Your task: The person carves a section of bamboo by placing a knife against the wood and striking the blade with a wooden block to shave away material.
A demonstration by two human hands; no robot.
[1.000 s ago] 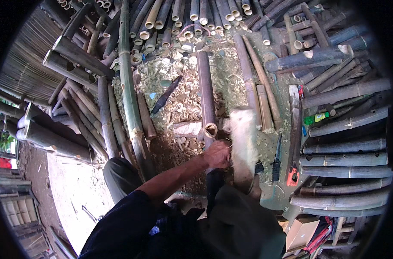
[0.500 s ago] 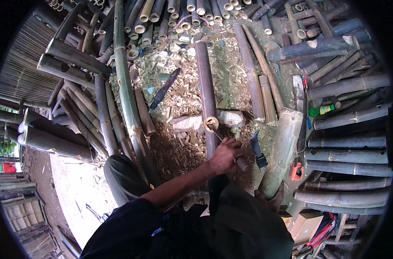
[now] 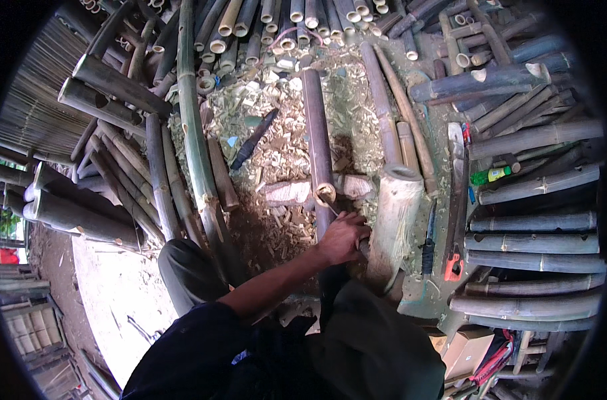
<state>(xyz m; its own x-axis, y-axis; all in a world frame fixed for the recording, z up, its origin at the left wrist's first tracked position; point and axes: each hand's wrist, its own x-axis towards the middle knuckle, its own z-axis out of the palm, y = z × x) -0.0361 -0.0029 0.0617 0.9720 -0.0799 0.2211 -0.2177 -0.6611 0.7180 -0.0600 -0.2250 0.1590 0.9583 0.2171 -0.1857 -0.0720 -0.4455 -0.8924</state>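
My left hand (image 3: 344, 238) is closed around a chisel whose thin metal shank (image 3: 330, 205) reaches into a hole cut in a dark bamboo pole (image 3: 319, 147). The pole lies lengthwise before me, across a pale, chipped wooden block (image 3: 287, 193). Low on the right, my right hand (image 3: 393, 288) grips the near end of a thick, pale wooden mallet (image 3: 395, 223) with frayed sides; shadow covers most of its fingers. The mallet's side is close to the chisel handle (image 3: 364, 248), and I cannot tell whether they touch.
Right of the mallet lie a dark-handled knife (image 3: 427, 250) and a saw with an orange handle (image 3: 454, 267). A dark sheathed-looking blade (image 3: 255, 140) rests on wood chips at left. Bamboo poles (image 3: 198, 133) and stacked lengths (image 3: 531, 241) flank the work; a green bottle (image 3: 490, 175) lies among them.
The mallet has swung left in my right hand, from a rightward slant to nearly straight beside the chisel. My left hand keeps its grip, shifted slightly left. The knife beside the saw is now uncovered.
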